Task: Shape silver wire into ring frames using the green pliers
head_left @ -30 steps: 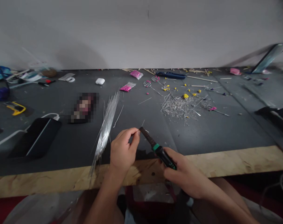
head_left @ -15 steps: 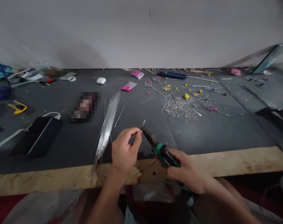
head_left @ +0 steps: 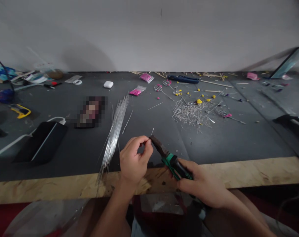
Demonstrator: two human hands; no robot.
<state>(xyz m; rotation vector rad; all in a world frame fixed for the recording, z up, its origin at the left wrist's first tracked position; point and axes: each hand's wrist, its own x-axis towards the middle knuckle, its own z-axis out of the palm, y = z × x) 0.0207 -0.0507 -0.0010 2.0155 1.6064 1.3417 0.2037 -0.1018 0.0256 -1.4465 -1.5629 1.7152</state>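
Observation:
Between thumb and forefinger my left hand (head_left: 134,158) pinches a short thin wire (head_left: 152,131), whose bright tip sticks up past the fingers. My right hand (head_left: 201,179) is wrapped round the green and black handles of a pair of pliers (head_left: 167,156). The dark jaws meet the wire right at my left fingertips; the exact grip is too small to make out. Left of my left hand lies a bundle of long straight wires (head_left: 116,128), with one twisted wire piece (head_left: 127,121) beside it. A heap of short bent wire pieces (head_left: 188,112) lies beyond the pliers.
Pink packets (head_left: 137,90), yellow lumps (head_left: 199,101) and a dark blue cutter (head_left: 183,79) lie toward the wall. On the left are a black device with a white cable (head_left: 44,140), a white case (head_left: 108,84) and a yellow-handled tool (head_left: 22,112). A wooden edge (head_left: 250,169) runs along the front.
The whole view has shifted slightly. Both hands keep nearly the same pose, with the plier jaws still at the left fingertips.

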